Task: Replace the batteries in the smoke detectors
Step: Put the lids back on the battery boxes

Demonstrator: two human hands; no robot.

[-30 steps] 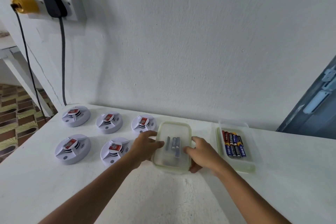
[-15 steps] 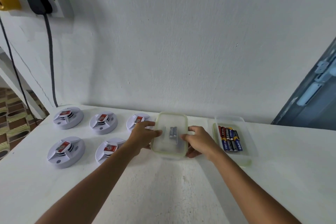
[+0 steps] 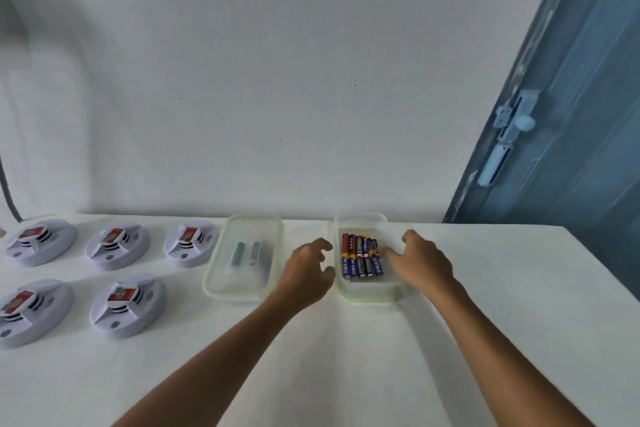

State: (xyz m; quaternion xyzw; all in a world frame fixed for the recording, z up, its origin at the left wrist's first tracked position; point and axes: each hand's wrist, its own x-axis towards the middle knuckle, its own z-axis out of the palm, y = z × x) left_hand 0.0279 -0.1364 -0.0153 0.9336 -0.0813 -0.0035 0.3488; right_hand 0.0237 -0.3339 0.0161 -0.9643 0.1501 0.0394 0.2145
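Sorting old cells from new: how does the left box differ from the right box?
The left box holds two dull grey-green batteries lying apart; the right box holds a tight row of bright red, blue and black batteries. The left box stands alone; the left hand and right hand flank the right box. Both are clear, rectangular and pale-rimmed.

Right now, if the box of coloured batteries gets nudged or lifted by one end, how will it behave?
The right-hand box looks like thin clear plastic, so probably light and likely to slide on the smooth white table. The batteries lie loose, side by side, filling only part of it; tilted, they would probably roll and bunch together. It sits low and flat, so tipping seems unlikely.
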